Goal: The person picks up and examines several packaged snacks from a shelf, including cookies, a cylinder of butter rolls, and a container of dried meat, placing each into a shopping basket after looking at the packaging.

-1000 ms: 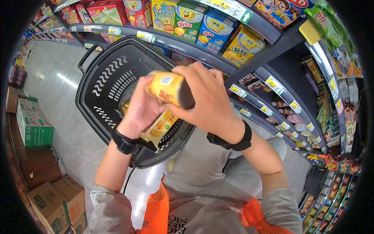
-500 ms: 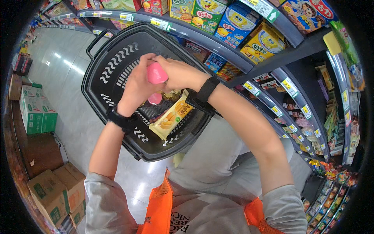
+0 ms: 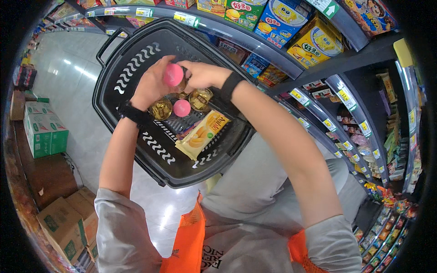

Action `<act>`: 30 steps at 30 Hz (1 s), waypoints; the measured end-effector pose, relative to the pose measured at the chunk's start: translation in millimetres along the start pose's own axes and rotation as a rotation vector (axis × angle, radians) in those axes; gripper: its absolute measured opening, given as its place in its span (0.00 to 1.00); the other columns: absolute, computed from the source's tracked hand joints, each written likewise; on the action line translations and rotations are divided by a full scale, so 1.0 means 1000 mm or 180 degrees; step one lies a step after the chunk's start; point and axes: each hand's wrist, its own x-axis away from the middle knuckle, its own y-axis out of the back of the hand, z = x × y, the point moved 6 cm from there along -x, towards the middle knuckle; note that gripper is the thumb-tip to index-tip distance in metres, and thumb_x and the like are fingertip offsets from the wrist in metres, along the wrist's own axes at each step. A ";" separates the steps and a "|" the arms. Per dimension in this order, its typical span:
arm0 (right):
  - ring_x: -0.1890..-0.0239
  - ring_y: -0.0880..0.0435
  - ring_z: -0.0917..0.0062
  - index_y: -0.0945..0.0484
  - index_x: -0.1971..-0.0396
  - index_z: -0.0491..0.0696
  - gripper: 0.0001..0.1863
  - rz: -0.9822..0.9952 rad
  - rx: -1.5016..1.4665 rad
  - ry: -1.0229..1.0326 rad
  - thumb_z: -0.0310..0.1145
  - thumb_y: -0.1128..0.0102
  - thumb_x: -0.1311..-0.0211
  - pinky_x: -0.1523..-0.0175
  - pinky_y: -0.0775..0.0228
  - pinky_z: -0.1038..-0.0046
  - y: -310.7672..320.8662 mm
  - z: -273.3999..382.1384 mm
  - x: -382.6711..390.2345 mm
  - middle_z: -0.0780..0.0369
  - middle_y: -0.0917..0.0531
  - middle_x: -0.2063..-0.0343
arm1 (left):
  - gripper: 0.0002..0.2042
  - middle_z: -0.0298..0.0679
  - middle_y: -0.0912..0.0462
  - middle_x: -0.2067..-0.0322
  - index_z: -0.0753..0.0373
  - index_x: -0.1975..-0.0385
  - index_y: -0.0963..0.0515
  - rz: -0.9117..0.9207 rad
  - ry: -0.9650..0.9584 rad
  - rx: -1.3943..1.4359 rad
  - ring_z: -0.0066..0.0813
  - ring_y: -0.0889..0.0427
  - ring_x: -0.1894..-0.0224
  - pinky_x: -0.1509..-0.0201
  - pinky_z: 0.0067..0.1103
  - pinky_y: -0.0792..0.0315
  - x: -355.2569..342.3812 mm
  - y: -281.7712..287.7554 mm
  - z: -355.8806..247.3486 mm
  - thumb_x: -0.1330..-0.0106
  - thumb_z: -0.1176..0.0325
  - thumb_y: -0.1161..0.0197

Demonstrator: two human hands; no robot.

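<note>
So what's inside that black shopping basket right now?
In the black shopping basket lie a yellow snack pack, a pink-capped bottle and two gold-topped jars. Both hands hold another pink-capped bottle over it. Whatever lies under the hands is hidden.

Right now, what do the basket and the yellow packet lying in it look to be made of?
Basket: black moulded plastic by the look, matte, with slotted walls and white wave marks. Yellow packet: probably thin printed plastic film, slightly glossy, flat with crimped ends.

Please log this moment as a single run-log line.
left hand: holds pink-capped container | right hand: on same container | basket: yellow snack pack, another pink-capped container
</note>
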 end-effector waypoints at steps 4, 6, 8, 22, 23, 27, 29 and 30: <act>0.55 0.18 0.61 0.34 0.44 0.38 0.42 0.0057 0.0103 -0.0265 0.31 0.28 0.66 0.53 0.26 0.68 -0.025 0.006 -0.016 0.49 0.18 0.57 | 0.44 0.51 0.23 0.54 0.62 0.42 0.36 0.0401 0.0510 -0.0087 0.47 0.23 0.50 0.50 0.31 0.27 0.027 -0.003 0.007 0.62 0.58 0.20; 0.64 0.16 0.63 0.31 0.48 0.36 0.38 0.0287 0.0433 -0.0116 0.33 0.29 0.65 0.64 0.23 0.69 -0.042 0.009 -0.015 0.50 0.16 0.63 | 0.46 0.53 0.23 0.55 0.64 0.42 0.38 0.0804 0.0588 -0.0076 0.49 0.21 0.54 0.52 0.30 0.26 0.042 -0.012 0.003 0.63 0.57 0.20; 0.68 0.16 0.66 0.22 0.62 0.38 0.26 0.0941 0.0266 -0.0450 0.35 0.29 0.66 0.67 0.24 0.70 -0.069 0.000 -0.010 0.53 0.16 0.68 | 0.44 0.55 0.22 0.58 0.69 0.46 0.37 0.1002 0.0687 -0.0042 0.51 0.22 0.54 0.51 0.32 0.27 0.061 -0.028 0.006 0.62 0.56 0.22; 0.77 0.18 0.68 0.17 0.77 0.40 0.14 0.1012 0.0785 -0.0437 0.31 0.31 0.68 0.72 0.28 0.68 -0.081 -0.024 0.005 0.55 0.17 0.79 | 0.42 0.56 0.19 0.60 0.72 0.57 0.24 0.1665 0.0783 0.0119 0.48 0.18 0.57 0.53 0.31 0.24 0.059 -0.103 0.020 0.71 0.47 0.21; 0.76 0.17 0.68 0.16 0.77 0.41 0.13 0.1070 0.0831 -0.0150 0.31 0.31 0.69 0.71 0.27 0.68 -0.089 -0.027 -0.001 0.55 0.16 0.78 | 0.47 0.56 0.23 0.51 0.73 0.53 0.27 0.1964 0.0863 -0.0536 0.49 0.21 0.52 0.49 0.31 0.26 0.075 -0.125 0.046 0.74 0.44 0.20; 0.69 0.15 0.68 0.15 0.78 0.44 0.11 0.1129 0.1106 -0.0687 0.30 0.30 0.68 0.65 0.24 0.67 -0.104 -0.065 0.005 0.56 0.15 0.75 | 0.57 0.56 0.29 0.44 0.68 0.41 0.34 0.2553 0.0859 -0.0391 0.48 0.26 0.45 0.42 0.31 0.30 0.072 -0.155 0.036 0.75 0.41 0.20; 0.67 0.15 0.67 0.14 0.76 0.44 0.12 0.1260 0.0537 -0.0903 0.29 0.31 0.68 0.63 0.24 0.67 -0.102 -0.056 0.008 0.55 0.15 0.73 | 0.58 0.53 0.32 0.41 0.63 0.38 0.36 0.2945 0.1107 -0.0125 0.46 0.31 0.40 0.37 0.29 0.35 0.082 -0.159 0.052 0.76 0.41 0.19; 0.65 0.15 0.66 0.14 0.73 0.45 0.14 0.1068 0.0720 -0.0852 0.29 0.32 0.67 0.60 0.24 0.67 -0.097 -0.042 0.010 0.54 0.15 0.71 | 0.59 0.51 0.33 0.40 0.60 0.37 0.38 0.3124 0.1266 0.0013 0.45 0.33 0.38 0.34 0.28 0.38 0.091 -0.159 0.064 0.77 0.42 0.19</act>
